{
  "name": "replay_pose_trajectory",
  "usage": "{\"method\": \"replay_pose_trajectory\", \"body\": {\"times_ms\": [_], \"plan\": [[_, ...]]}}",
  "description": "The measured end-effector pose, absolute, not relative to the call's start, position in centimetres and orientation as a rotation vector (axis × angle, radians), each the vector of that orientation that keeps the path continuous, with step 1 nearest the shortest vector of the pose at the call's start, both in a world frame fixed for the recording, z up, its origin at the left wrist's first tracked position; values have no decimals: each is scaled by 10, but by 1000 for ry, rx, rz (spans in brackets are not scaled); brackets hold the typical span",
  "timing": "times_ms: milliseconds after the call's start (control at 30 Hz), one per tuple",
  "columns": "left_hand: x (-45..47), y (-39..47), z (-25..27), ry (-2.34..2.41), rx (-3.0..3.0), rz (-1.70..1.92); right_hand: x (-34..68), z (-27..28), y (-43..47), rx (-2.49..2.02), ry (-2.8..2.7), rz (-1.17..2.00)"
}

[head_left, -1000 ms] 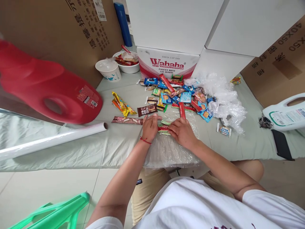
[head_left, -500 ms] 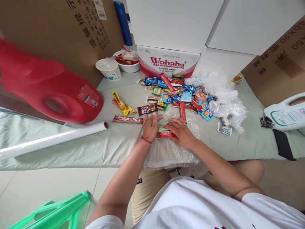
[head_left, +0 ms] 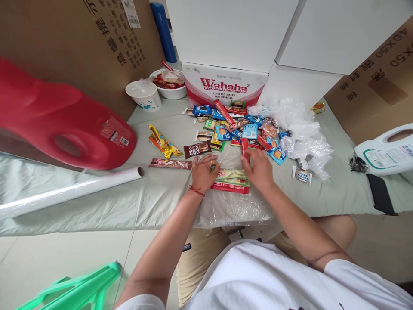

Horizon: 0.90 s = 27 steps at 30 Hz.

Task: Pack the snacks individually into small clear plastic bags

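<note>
Light green snack bars (head_left: 232,174) and a red snack bar packet (head_left: 231,188) lie side by side on a clear plastic sheet (head_left: 232,209) at the table's front. My left hand (head_left: 205,173) rests at their left end, fingers apart, its thumb by the green wrapper. To their right, my right hand (head_left: 260,168) has its thumb and fingers around the lower end of an upright-lying red stick bar (head_left: 244,145). A brown cocoa biscuit pack (head_left: 197,149) and a long brown wafer packet (head_left: 170,163) lie left of my left hand.
Behind my hands is a pile of wrapped snacks (head_left: 222,122) before a Wahaha carton (head_left: 224,86). Crumpled clear plastic (head_left: 306,129) lies right. A red jug (head_left: 74,125) and a plastic-film roll (head_left: 71,191) stand or lie left; a white bottle (head_left: 387,150) and phone (head_left: 381,193) are right.
My right hand has come off the green and red packets, moving right and away from me to the red stick bar. The packets are now uncovered. My left hand stays near their left end.
</note>
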<state>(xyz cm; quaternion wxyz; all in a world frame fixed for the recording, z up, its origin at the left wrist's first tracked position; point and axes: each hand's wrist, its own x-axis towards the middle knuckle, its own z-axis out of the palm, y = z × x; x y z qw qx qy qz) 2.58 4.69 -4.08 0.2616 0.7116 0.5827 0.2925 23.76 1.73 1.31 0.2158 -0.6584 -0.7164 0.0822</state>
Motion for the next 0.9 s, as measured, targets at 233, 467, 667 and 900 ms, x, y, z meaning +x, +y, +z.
{"method": "replay_pose_trajectory", "body": {"times_ms": [233,467,667,900], "plan": [[27,46,-42,1583,1933,792,257,18,54,-2252,-2062,427],[25,50,-46,1632,1894,896,299,49,97,-2106,-1997,135],[20,54,-53,1657,1756,1089,280,35,126,-1762,-2375,130],[11,54,-52,1803,1704,1146,226,3,121,-1629,-2630,466]]}}
